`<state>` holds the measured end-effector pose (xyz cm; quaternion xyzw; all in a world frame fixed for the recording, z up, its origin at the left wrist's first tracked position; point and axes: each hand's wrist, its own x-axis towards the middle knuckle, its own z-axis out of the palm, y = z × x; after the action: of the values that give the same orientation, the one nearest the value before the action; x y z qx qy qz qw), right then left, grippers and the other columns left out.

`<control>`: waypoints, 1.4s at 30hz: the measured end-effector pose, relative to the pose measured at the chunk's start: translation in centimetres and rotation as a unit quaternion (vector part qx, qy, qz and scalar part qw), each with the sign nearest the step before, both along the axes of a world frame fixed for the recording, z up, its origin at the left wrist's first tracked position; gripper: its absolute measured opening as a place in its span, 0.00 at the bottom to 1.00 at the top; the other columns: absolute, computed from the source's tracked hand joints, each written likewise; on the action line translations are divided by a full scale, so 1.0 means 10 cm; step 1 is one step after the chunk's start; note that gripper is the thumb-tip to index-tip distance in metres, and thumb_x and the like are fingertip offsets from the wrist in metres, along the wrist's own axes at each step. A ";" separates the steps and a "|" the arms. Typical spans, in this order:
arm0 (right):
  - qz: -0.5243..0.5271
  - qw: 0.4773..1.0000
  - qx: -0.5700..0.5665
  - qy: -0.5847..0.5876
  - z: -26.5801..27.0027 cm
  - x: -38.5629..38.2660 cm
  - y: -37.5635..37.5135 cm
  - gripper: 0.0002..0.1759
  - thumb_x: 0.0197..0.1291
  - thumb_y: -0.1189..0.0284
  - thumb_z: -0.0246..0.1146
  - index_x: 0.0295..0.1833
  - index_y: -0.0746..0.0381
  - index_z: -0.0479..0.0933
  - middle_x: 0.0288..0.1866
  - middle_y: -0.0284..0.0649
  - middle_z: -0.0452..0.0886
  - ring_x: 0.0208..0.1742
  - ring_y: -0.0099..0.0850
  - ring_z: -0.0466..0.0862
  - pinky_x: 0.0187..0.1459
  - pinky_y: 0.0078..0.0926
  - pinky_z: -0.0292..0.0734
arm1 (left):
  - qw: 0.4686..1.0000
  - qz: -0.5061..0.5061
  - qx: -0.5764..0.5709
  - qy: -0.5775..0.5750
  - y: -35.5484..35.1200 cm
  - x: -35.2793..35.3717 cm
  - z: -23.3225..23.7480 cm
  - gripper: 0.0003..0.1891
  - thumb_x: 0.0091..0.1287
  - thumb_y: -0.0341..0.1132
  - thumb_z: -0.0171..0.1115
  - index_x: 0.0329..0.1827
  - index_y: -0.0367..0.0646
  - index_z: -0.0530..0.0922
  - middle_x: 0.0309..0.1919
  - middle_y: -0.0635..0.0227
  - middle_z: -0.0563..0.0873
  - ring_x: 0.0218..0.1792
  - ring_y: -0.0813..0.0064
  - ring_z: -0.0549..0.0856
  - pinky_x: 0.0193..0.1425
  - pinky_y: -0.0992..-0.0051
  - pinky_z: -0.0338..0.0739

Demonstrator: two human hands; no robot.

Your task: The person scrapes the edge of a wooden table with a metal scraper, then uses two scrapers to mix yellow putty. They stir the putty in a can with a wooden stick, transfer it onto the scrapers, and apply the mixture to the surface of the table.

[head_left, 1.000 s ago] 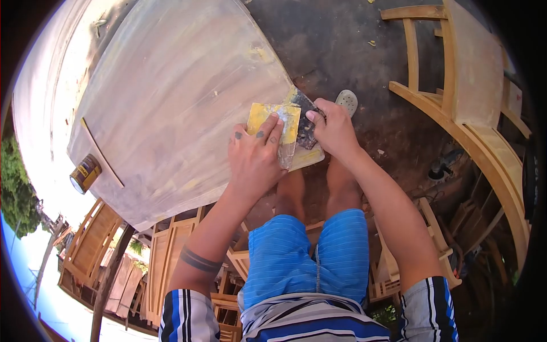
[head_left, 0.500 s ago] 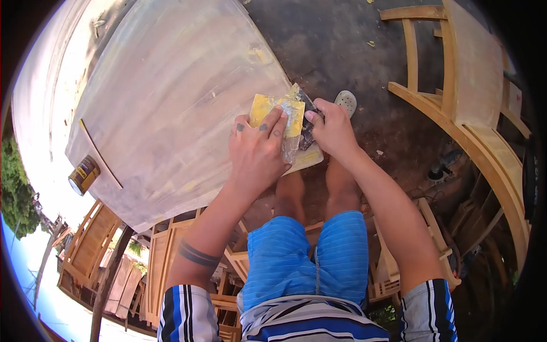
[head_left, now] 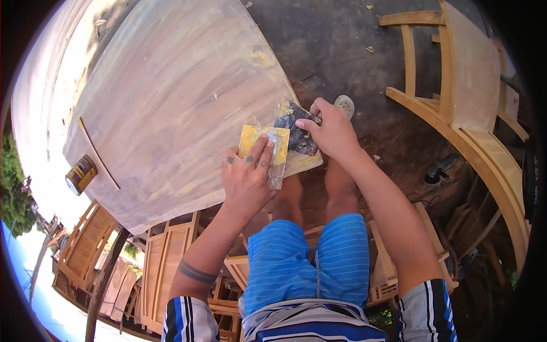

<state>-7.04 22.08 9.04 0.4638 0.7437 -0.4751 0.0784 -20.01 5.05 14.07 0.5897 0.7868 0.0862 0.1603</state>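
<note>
The left hand (head_left: 246,178) grasps a yellow-smeared plate (head_left: 248,135), fingers spread across its face, the thumb's place hidden; a clear, ragged part shows at its lower side. The right hand (head_left: 335,132) has its grip closed on a dark, stained flat piece (head_left: 297,135), thumb on the upper face. The two pieces meet or overlap, at about one o'clock from the middle of the view, over the near corner of the pale, streaked worktop (head_left: 171,102).

At nine o'clock a brown-labelled can (head_left: 82,172) sits by the worktop's edge, its pale round end facing outward; whether that is a lid or contents cannot be told. A thin stick (head_left: 98,153) lies just beside it. Wooden framework (head_left: 447,68) stands at two o'clock.
</note>
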 end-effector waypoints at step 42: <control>0.122 0.988 -0.037 -0.090 0.12 -0.24 0.19 0.19 0.58 0.66 0.71 0.43 0.72 0.78 0.43 0.61 0.84 0.50 0.57 0.84 0.50 0.47 0.79 | 0.998 0.061 0.002 -0.004 0.20 0.17 -0.04 0.32 0.36 0.34 0.79 0.53 0.46 0.84 0.53 0.75 0.86 0.40 0.57 0.81 0.45 0.64 0.78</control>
<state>-9.43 24.02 10.21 0.4072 0.7666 -0.4452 0.2196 -18.33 7.05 13.63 0.5406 0.8204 0.0999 0.1571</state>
